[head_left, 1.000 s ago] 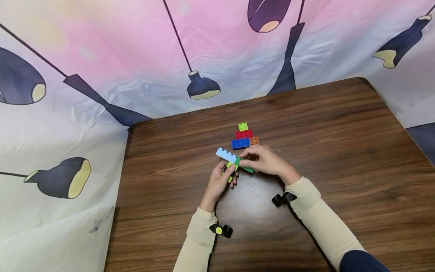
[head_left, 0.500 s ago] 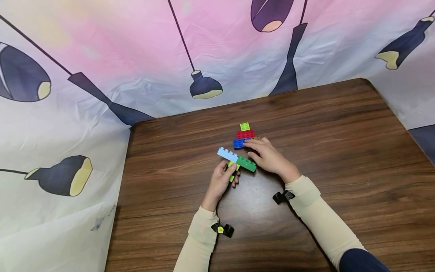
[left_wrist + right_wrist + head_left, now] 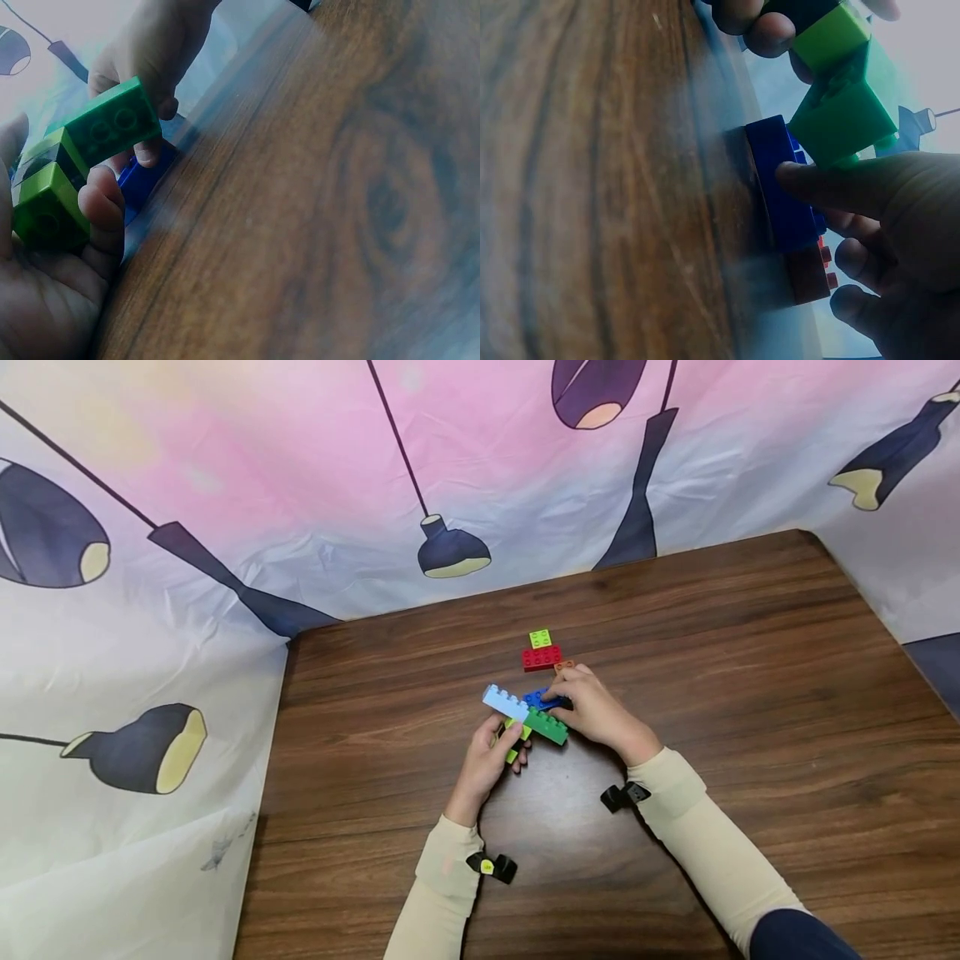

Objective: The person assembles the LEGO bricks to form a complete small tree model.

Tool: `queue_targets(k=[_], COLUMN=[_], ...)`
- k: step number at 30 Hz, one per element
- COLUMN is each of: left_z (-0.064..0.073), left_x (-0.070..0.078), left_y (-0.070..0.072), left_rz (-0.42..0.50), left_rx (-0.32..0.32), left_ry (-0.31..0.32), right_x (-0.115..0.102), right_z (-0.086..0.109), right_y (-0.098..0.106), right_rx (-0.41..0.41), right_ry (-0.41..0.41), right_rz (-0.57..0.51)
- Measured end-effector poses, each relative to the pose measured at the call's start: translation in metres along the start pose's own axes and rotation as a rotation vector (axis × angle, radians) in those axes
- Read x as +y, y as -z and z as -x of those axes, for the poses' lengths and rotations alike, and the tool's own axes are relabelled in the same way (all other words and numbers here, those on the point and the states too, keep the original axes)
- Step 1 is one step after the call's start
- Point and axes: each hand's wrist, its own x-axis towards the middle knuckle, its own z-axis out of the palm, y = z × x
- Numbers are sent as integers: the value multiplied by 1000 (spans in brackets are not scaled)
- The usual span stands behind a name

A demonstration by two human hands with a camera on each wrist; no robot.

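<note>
In the head view my left hand (image 3: 483, 764) grips a stack of lime and black bricks. Across the stack's top lie a light blue brick (image 3: 504, 701) and a green brick (image 3: 547, 726), end to end. My right hand (image 3: 600, 714) pinches a blue brick (image 3: 536, 698) just beyond the green one. The right wrist view has its thumb against the side of the blue brick (image 3: 776, 187), low at the table; whether it touches the wood I cannot tell. In the left wrist view, lime bricks (image 3: 49, 202) sit between the left thumb and fingers.
Farther back on the wooden table (image 3: 712, 635) lie a red brick (image 3: 542, 658) and a small lime brick (image 3: 540, 638). An orange brick (image 3: 564, 667) is partly covered by my right hand. A printed cloth (image 3: 315, 485) hangs behind the table.
My right hand has let go of the green brick, reached to the blue brick and drawn it nearer, away from the red and orange ones. The left hand stays almost still with its stack.
</note>
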Motion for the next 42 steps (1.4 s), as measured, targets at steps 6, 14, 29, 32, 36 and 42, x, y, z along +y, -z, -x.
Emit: queue_targets(k=[6,14,29,32,36,42], left_z=[0,1,1,1,1,1], left_x=[0,2,1,1,2,1], left_y=[0,-1,-1,-1,-1,-1], left_rz=[-1,-6,-19,-21,-21,-22], left_rx=[4,17,11,7,0,-16], left_ry=[-1,19,43,42,43,34], right_x=[-1,0,-4,-4,-5,-9], right_z=[-1,0,-1,-1,0,-1], right_y=[2,3,7,6,6,5], right_rx=[3,77,61,54,47,41], right_ry=[33,10,-90,-100,-100,-93], right_rz=[18,-69,-478,-513,-532,-543])
